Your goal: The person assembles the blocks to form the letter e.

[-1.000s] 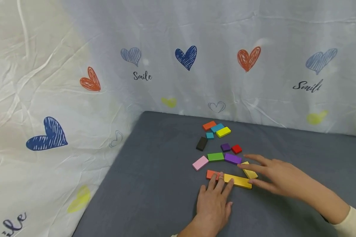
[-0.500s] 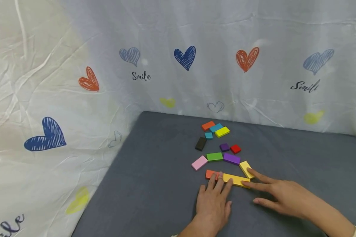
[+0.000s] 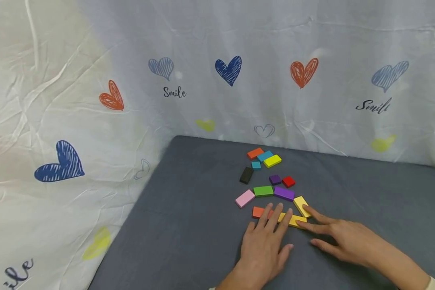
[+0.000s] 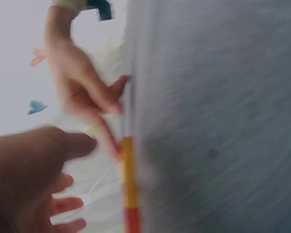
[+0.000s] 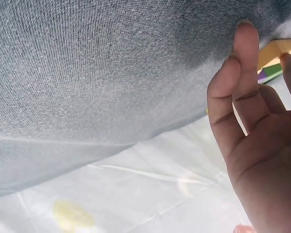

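Note:
My left hand (image 3: 262,245), fingers spread and straight, hovers over the orange block (image 3: 258,212) and the long yellow block (image 3: 293,221), hiding where these meet. In the left wrist view its thumb (image 4: 79,145) is apart from the yellow block (image 4: 129,170). Two extended fingers of my right hand (image 3: 351,241) touch blocks: one rests on the pale yellow block (image 3: 301,205), another on the right end of the long yellow block. A pink block (image 3: 245,199), a green block (image 3: 263,191) and a purple block (image 3: 284,193) form an arc behind that row.
Beyond the arc lie a small dark purple block (image 3: 275,179), a red block (image 3: 288,181) and a black block (image 3: 246,175). Farther back is a cluster with a bright yellow block (image 3: 272,161). A heart-print curtain (image 3: 188,44) borders the grey tabletop (image 3: 188,209).
My right hand has moved toward me, its fingers shifting onto the two yellow blocks; the pale yellow block has shifted slightly left. My left hand has just moved slightly right and lifted.

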{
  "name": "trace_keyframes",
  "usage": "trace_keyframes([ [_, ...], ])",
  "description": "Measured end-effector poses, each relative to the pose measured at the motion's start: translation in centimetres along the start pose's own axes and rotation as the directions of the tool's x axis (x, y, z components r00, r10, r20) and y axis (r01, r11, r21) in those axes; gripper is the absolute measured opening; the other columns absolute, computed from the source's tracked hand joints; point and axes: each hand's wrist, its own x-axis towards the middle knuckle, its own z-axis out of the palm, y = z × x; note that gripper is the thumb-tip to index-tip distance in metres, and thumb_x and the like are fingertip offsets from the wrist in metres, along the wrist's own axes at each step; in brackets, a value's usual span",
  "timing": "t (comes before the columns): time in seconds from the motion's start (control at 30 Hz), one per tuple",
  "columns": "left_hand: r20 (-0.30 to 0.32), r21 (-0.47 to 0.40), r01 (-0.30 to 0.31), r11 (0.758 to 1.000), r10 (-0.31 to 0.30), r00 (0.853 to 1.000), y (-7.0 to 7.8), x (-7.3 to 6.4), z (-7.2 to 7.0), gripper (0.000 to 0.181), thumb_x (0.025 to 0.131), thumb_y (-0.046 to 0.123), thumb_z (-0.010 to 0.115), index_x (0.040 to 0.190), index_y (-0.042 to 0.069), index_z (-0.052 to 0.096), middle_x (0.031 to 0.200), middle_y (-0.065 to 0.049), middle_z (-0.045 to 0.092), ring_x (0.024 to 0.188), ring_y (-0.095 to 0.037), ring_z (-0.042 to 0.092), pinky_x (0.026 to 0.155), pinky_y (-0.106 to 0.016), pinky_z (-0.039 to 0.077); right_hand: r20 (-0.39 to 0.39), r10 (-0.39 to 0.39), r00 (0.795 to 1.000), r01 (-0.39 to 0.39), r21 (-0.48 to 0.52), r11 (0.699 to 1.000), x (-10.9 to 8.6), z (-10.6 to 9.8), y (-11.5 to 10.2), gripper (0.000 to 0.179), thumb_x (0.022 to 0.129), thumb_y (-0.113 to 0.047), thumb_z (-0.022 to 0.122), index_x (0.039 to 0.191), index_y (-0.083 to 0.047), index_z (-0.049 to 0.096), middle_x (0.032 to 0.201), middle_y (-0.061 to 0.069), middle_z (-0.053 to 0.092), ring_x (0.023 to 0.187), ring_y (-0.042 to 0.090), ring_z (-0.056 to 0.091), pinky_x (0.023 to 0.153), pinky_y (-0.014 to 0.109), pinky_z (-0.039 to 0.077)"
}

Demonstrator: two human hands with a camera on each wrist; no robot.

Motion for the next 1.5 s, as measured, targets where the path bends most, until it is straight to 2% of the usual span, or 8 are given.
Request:
trace_keyframes([
  [0.13, -0.204, -0.215, -0.118, 0.970, 0.074, 0.976, -2.6, 0.8, -2.6, 0.064, 0.107, 0.058, 0.051, 0.163, 0.028, 0.044, 0.163, 0.009, 0.047, 0.149, -0.014, 0.046, 0.099, -0.043, 0.056, -0.024, -0.009, 1.000, 0.009, 0.006, 1.000, -0.3, 0.3, 0.2, 0.054, 0.102, -0.059, 0.061, 0.154, -0.047, 0.053, 0.168, 0.007, 0.040, 0.099, 0.010, 0.069, 0.062, 0.030, 0.050],
  [0.27, -0.256, -0.330, -0.159, 0.930, 0.073, 0.964, -6.9, 3.0, -5.8, 0.047, 0.108, 0.047, 0.057, 0.150, 0.026, 0.062, 0.145, 0.009, 0.063, 0.121, -0.012, 0.067, 0.093, -0.037, 0.058, -0.046, -0.019, 0.999, 0.020, 0.002, 1.000, -0.4, 0.3, 0.4, 0.053, 0.103, -0.058, 0.061, 0.154, -0.047, 0.053, 0.168, 0.007, 0.041, 0.104, 0.012, 0.070, 0.064, 0.030, 0.052],
  [0.43, -0.176, -0.401, -0.149, 0.904, 0.083, 0.981, -12.2, 6.4, -7.8, 0.047, 0.106, 0.040, 0.064, 0.151, 0.027, 0.059, 0.145, 0.003, 0.062, 0.111, -0.013, 0.067, 0.083, -0.036, 0.059, -0.012, -0.010, 1.000, 0.011, 0.012, 1.000, -0.1, 0.1, 0.7, 0.052, 0.104, -0.056, 0.060, 0.155, -0.046, 0.051, 0.170, 0.006, 0.036, 0.110, 0.017, 0.071, 0.069, 0.033, 0.055],
  [0.63, 0.019, -0.463, -0.188, 0.866, 0.222, 0.975, -15.9, 10.0, -7.3, 0.059, 0.105, 0.035, 0.068, 0.160, 0.021, 0.049, 0.153, -0.003, 0.055, 0.135, -0.021, 0.058, 0.107, -0.043, 0.052, 0.006, -0.029, 1.000, 0.029, 0.072, 0.997, 0.2, -0.1, 0.8, 0.052, 0.106, -0.051, 0.061, 0.156, -0.043, 0.051, 0.172, 0.007, 0.033, 0.099, 0.010, 0.068, 0.061, 0.026, 0.045],
  [0.93, 0.191, -0.382, -0.126, 0.915, 0.212, 0.958, -18.2, 13.8, -5.2, 0.069, 0.102, 0.028, 0.074, 0.163, 0.016, 0.044, 0.162, -0.007, 0.046, 0.148, -0.027, 0.045, 0.119, -0.047, 0.041, -0.030, -0.061, 0.998, 0.063, 0.084, 0.994, 0.5, -0.5, 0.7, 0.051, 0.106, -0.045, 0.064, 0.156, -0.039, 0.053, 0.172, 0.008, 0.032, 0.094, 0.008, 0.066, 0.058, 0.023, 0.039],
  [1.2, 0.266, -0.250, -0.106, 0.962, 0.174, 0.948, -18.5, 15.1, -3.4, 0.069, 0.100, 0.034, 0.076, 0.161, 0.021, 0.047, 0.164, -0.005, 0.046, 0.150, -0.027, 0.043, 0.121, -0.047, 0.037, -0.004, -0.032, 0.999, 0.032, 0.110, 0.993, 0.3, -0.5, 0.3, 0.052, 0.106, -0.042, 0.065, 0.156, -0.040, 0.052, 0.173, 0.006, 0.031, 0.094, 0.009, 0.063, 0.057, 0.023, 0.038],
  [1.37, 0.280, -0.215, -0.114, 0.970, 0.172, 0.945, -18.2, 15.2, -2.9, 0.066, 0.100, 0.035, 0.077, 0.159, 0.022, 0.051, 0.162, -0.005, 0.048, 0.144, -0.026, 0.049, 0.118, -0.047, 0.041, 0.008, -0.014, 1.000, 0.013, 0.132, 0.991, 0.0, -0.3, 0.1, 0.052, 0.105, -0.041, 0.066, 0.156, -0.041, 0.052, 0.173, 0.006, 0.031, 0.096, 0.011, 0.064, 0.056, 0.023, 0.038],
  [1.5, 0.222, -0.241, -0.138, 0.961, 0.193, 0.956, -18.5, 15.0, -2.4, 0.066, 0.096, 0.034, 0.081, 0.155, 0.020, 0.056, 0.155, -0.004, 0.055, 0.138, -0.023, 0.054, 0.115, -0.044, 0.045, 0.016, -0.001, 1.000, -0.001, 0.140, 0.990, -0.2, -0.1, 0.1, 0.052, 0.106, -0.041, 0.066, 0.156, -0.042, 0.052, 0.173, 0.005, 0.030, 0.097, 0.011, 0.064, 0.056, 0.023, 0.038],
])
